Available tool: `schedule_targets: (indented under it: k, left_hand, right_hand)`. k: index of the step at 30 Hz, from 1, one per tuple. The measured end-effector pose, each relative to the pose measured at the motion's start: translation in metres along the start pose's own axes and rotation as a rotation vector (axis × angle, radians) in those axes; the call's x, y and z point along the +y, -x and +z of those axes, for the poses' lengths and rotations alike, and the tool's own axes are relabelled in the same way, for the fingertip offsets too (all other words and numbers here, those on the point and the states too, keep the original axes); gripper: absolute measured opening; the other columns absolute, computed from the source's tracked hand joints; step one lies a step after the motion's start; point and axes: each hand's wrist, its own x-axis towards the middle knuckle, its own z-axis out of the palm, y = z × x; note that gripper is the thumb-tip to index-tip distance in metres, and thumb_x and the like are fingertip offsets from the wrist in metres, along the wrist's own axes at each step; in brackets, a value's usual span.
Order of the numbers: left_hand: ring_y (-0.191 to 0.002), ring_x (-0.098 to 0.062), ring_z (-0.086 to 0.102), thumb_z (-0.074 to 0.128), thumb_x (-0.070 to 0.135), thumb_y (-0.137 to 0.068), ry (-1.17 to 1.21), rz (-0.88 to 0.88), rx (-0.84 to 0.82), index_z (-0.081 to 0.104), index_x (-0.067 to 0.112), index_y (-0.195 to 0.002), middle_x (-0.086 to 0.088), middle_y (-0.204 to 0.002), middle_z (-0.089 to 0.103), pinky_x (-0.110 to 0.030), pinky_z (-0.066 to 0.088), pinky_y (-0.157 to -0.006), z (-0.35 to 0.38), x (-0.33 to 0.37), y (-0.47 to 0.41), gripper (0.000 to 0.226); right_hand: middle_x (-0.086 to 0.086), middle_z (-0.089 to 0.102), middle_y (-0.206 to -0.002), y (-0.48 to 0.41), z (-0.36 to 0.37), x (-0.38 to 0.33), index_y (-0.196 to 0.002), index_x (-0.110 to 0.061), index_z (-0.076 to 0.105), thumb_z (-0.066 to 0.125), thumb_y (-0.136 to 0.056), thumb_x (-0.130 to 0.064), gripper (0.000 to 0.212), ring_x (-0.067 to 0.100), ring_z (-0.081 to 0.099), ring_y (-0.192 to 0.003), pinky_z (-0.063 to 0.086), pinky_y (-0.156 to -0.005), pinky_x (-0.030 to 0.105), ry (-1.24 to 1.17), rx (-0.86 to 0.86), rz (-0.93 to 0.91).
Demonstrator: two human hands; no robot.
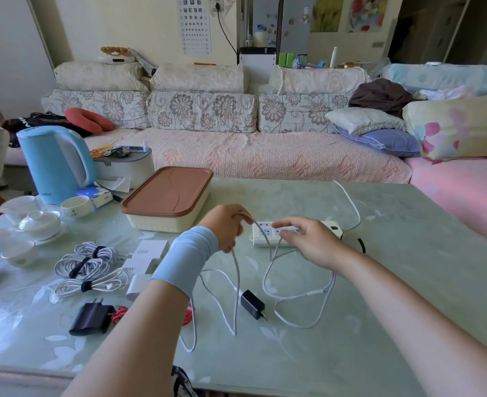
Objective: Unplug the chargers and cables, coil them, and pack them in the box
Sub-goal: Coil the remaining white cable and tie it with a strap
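The pale green surface point(408, 253) carried the box point(168, 196), its brown lid on, behind the left hand point(226, 224). A white power strip point(265, 233) lay under the hands, sockets empty. The left grip was curled round loops of a white cable point(299, 293); the right hand point(308, 239) pinched the same cable between thumb and fingers, with the slack sprawled over the surface. Strapped coiled cables point(87, 265) lay to the left beside white chargers point(147, 253) marked "120W" and "90W". A black charger point(252, 304) lay among the slack.
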Motion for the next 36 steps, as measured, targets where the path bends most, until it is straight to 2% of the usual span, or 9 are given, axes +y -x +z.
schedule_targets:
  k: [4,9,13,17,22,27,30,33,36]
  left_hand:
    - [-0.042,-0.012,0.018,0.041,0.019,-0.097,0.304,-0.131,-0.030,0.051,0.016,-0.072,0.002,-0.053,0.026,-0.017,0.015,-0.046,-0.017,-0.008,0.001,0.027]
    - [-0.047,-0.017,0.036,0.056,0.040,-0.093,-0.033,0.004,0.075,0.055,0.021,-0.062,0.001,-0.056,0.038,-0.029,0.048,-0.048,-0.017,-0.009,0.006,0.036]
    - [-0.044,-0.017,0.045,0.050,0.028,-0.098,0.063,-0.010,-0.001,0.061,0.010,-0.069,-0.004,-0.059,0.042,-0.040,0.060,-0.060,-0.012,-0.004,0.010,0.035]
    - [-0.041,-0.015,0.037,0.042,0.022,-0.100,0.246,-0.048,-0.023,0.056,0.009,-0.075,-0.001,-0.060,0.038,-0.025,0.046,-0.044,-0.010,0.002,0.016,0.031]
    - [-0.034,-0.009,0.023,0.038,0.023,-0.102,0.532,-0.074,0.184,0.049,0.014,-0.074,-0.001,-0.060,0.028,-0.010,0.020,-0.035,-0.036,-0.006,0.013,0.032]
    - [-0.049,-0.024,0.037,0.044,0.027,-0.096,0.133,-0.122,0.489,0.058,0.016,-0.070,-0.005,-0.055,0.043,-0.022,0.034,-0.046,-0.059,-0.031,0.006,0.032]
    - [-0.070,-0.030,0.051,0.039,0.028,-0.099,-0.021,-0.158,0.640,0.065,0.010,-0.084,-0.011,-0.070,0.057,-0.030,0.040,-0.065,-0.070,-0.045,0.000,0.034]
    - [-0.091,-0.034,0.060,0.038,0.026,-0.098,-0.228,-0.296,0.581,0.066,0.015,-0.103,-0.014,-0.102,0.066,-0.034,0.047,-0.078,-0.076,-0.058,-0.001,0.031]
    - [-0.111,-0.031,0.055,0.047,0.016,-0.090,-0.620,-0.338,0.464,0.063,0.028,-0.120,-0.007,-0.123,0.059,-0.039,0.047,-0.095,-0.066,-0.057,0.008,0.035]
  right_hand:
    - [-0.008,0.050,-0.048,-0.006,-0.011,0.019,-0.098,-0.021,0.075,0.049,-0.100,-0.021,0.026,0.017,0.043,-0.045,0.034,-0.051,0.024,0.058,0.160,0.148]
    - [0.009,0.051,-0.133,-0.003,-0.007,0.026,-0.121,-0.027,0.061,0.061,-0.085,-0.031,0.036,0.028,0.050,-0.121,0.042,-0.092,0.031,0.680,0.131,0.275]
    - [0.007,0.030,-0.154,0.007,0.009,0.006,-0.144,-0.025,0.045,0.058,-0.086,-0.016,0.060,0.026,0.023,-0.143,0.022,-0.113,0.030,0.766,0.188,-0.158]
    - [-0.009,0.069,-0.111,0.022,0.028,-0.014,-0.138,-0.031,0.049,0.055,-0.096,-0.036,0.043,0.008,0.070,-0.096,0.042,-0.098,0.025,0.119,-0.192,-0.113]
    - [-0.011,0.070,-0.089,0.020,0.022,0.001,-0.126,-0.037,0.056,0.072,-0.079,-0.052,0.052,0.003,0.062,-0.073,0.046,-0.076,0.022,0.421,-0.378,0.077]
    - [0.006,0.076,-0.080,0.025,0.024,0.000,-0.080,-0.012,0.075,0.029,-0.098,-0.062,0.071,0.017,0.051,-0.069,0.044,-0.082,0.028,0.191,-0.650,0.187]
    - [0.016,0.072,-0.071,0.018,0.021,-0.002,-0.055,-0.020,0.058,0.034,-0.094,-0.056,0.059,0.023,0.061,-0.078,0.044,-0.095,0.035,-0.014,-0.573,0.063]
    - [0.015,0.063,-0.059,0.013,0.017,-0.008,-0.057,-0.018,0.044,0.039,-0.098,-0.037,0.045,0.035,0.068,-0.084,0.045,-0.089,0.037,-0.135,-0.492,0.018]
    - [-0.001,0.032,-0.047,0.009,0.021,-0.020,-0.068,-0.016,0.038,0.034,-0.107,-0.030,0.041,0.024,0.049,-0.047,0.055,-0.077,0.043,-0.128,-0.439,0.038]
